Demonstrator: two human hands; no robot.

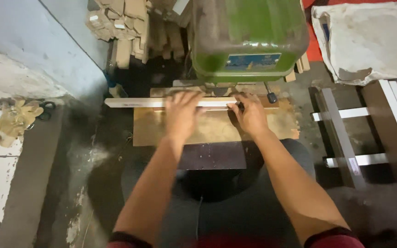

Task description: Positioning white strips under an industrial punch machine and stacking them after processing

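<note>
your left hand [181,114] lies palm down on a long pale wooden strip [129,103], a little left of the frame's centre, fingers spread and pressing flat on it rather than curled round it; the hand is blurred, so you cannot tell how firmly it bears down. the strip runs level across the middle of the frame, its free end sticking out well to the left of that hand, its other end reaching your right hand [251,114]. your right hand sits just right of centre, fingers bent over the strip's right end and gripping it there, with the thumb side toward the left hand. so the strip lies under both hands, touching each, and passes between them beneath the green machine head [249,36] that fills the upper middle of the frame. a black knob [272,97] on a short lever hangs just above and right of your right hand. strip and hands rest on a worn brown wooden work table [148,131], whose bare surface shows below your wrists. in the upper left, above the strip, stacks of short pale wood offcuts [120,23] lean against a blue-grey wall [37,46]. at the left edge a crumpled tan glove [14,120] lies on the floor. on the right side dark panels with white edge strips [345,133] lie flat, and a grey-white sack [368,39] fills the upper right corner.
</note>
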